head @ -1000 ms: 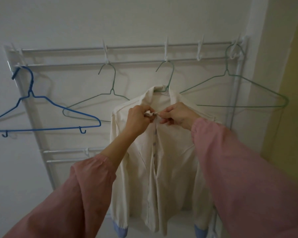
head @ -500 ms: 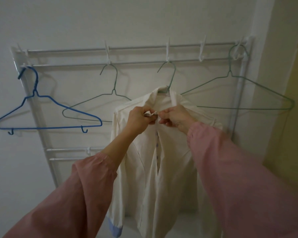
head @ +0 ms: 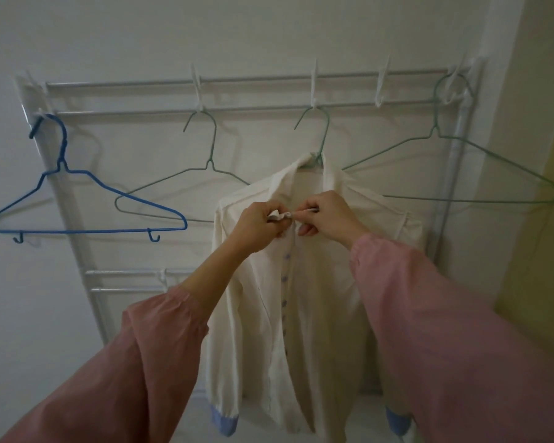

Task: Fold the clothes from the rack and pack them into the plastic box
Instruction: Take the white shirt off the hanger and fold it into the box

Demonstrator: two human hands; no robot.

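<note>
Two grips meet at the centre of the head view, at the top of the white shirt's (head: 317, 314) front opening. The left grip (head: 259, 225) pinches a crumpled bit of one edge, and the right grip (head: 330, 215) pinches the facing edge, the two almost touching. The shirt hangs on a green hanger (head: 318, 139) from the rack (head: 269, 79). Its length runs straight down from the grips, with the buttons in a line below them. The top fastening is probably being undone. The hanger's hook lies directly above, about equally near both.

Light is dim, flat and greyish across the wall (head: 269, 27). The blue hanger (head: 87, 232) throws a faint, soft shadow there. Wide-angle distortion bows the posts of the rack (head: 269, 79) near the edges; the pink sleeves (head: 445, 330) look slightly soft.
</note>
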